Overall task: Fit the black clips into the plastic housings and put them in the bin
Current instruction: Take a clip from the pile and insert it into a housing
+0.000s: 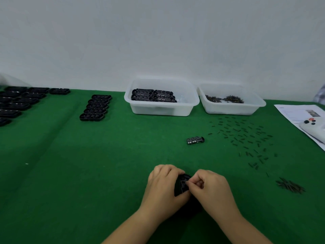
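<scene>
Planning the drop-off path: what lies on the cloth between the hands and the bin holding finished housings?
In the head view, only bare green cloth lies between the hands and the bin; a lone housing sits just right of that line.

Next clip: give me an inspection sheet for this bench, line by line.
Surface: green felt-covered table.
Job's things: black plastic housing held in both hands; single finished housing lying apart; row of five black housings; scattered small black clips; white plastic bin holding stacked housings; second white bin with small dark parts.
Clutter: printed paper sheet; white handheld controller.
Grips: left hand grips housing; right hand pinches at it.
Cables: nothing seen.
Surroundings: plain white wall.
</scene>
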